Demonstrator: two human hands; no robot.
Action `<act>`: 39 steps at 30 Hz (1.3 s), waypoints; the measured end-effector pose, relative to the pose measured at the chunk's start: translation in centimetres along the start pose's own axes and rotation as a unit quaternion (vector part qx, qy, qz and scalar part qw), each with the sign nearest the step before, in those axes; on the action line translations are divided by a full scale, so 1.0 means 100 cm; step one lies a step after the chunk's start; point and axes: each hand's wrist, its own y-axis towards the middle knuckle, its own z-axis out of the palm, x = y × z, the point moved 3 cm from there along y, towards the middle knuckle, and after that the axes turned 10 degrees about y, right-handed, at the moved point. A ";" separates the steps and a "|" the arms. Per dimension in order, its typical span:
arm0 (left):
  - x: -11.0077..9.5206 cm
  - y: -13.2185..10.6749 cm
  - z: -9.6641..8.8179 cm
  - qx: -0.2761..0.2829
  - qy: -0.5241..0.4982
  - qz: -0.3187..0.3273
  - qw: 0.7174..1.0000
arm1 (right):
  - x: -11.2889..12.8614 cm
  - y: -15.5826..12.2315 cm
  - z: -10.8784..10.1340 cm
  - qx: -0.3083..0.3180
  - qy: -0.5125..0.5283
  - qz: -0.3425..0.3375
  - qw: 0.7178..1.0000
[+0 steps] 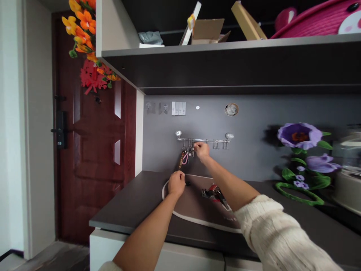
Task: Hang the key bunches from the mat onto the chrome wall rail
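Observation:
My right hand [202, 150] is raised to the metal hook rail [204, 140] on the grey wall, its fingers pinched at a bunch of keys [193, 151] hanging there. Left of those keys hang a pink loop strap [185, 158] and a brown beaded charm [181, 160]. My left hand [176, 183] is closed, low above the brown mat [194, 214]; what its fingers hold is hidden. Just beside it is a small black object [187, 183], and I cannot tell whether the hand touches it. Several red, black and metal items [213, 192] lie piled on the mat, partly behind my right forearm.
A dark shelf [225, 67] overhangs the counter [126, 203], carrying boxes and a pink woven item [318, 20]. Purple fabric flowers [300, 135] and a clear-topped appliance [349, 173] stand on the right. At left is a dark red door [93, 180]. Switches [178, 108] sit above the rail.

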 end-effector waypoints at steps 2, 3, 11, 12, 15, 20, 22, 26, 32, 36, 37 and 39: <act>0.000 0.000 0.000 -0.008 -0.001 0.005 1.000 | -0.001 0.001 0.003 -0.002 -0.010 0.001 1.000; 0.000 0.000 -0.001 -0.012 -0.002 0.006 1.000 | -0.001 0.002 0.004 -0.003 -0.016 0.004 1.000; 0.001 0.001 0.000 -0.012 -0.003 0.002 1.000 | -0.001 0.002 0.009 -0.021 -0.061 0.021 0.998; 0.002 0.001 0.000 -0.014 -0.003 0.002 1.000 | -0.001 0.002 0.009 -0.025 -0.063 0.019 0.998; 0.002 0.002 0.001 -0.014 0.000 0.002 1.000 | -0.004 0.000 0.011 -0.038 -0.058 0.013 0.998; 0.004 0.003 0.002 -0.013 0.005 -0.006 1.000 | -0.010 -0.003 0.011 -0.053 -0.037 0.005 0.998; 0.004 0.003 0.002 -0.012 0.005 -0.009 1.000 | -0.013 -0.004 0.011 -0.056 -0.031 0.008 0.998; 0.005 0.003 0.001 -0.015 0.004 -0.011 1.000 | -0.019 -0.008 0.010 -0.048 -0.024 0.023 0.998; 0.007 0.004 0.001 -0.014 0.003 -0.015 1.000 | -0.023 -0.011 0.009 -0.042 -0.006 0.018 0.999; 0.008 0.004 0.000 -0.012 -0.003 -0.024 1.000 | -0.020 -0.016 0.004 -0.038 -0.012 0.022 0.999; 0.008 0.004 0.000 -0.012 -0.003 -0.025 1.000 | -0.018 -0.018 0.002 -0.038 -0.018 0.023 0.999; 0.008 0.004 -0.001 -0.010 -0.003 -0.026 1.000 | -0.013 -0.022 -0.002 -0.035 -0.027 0.026 0.999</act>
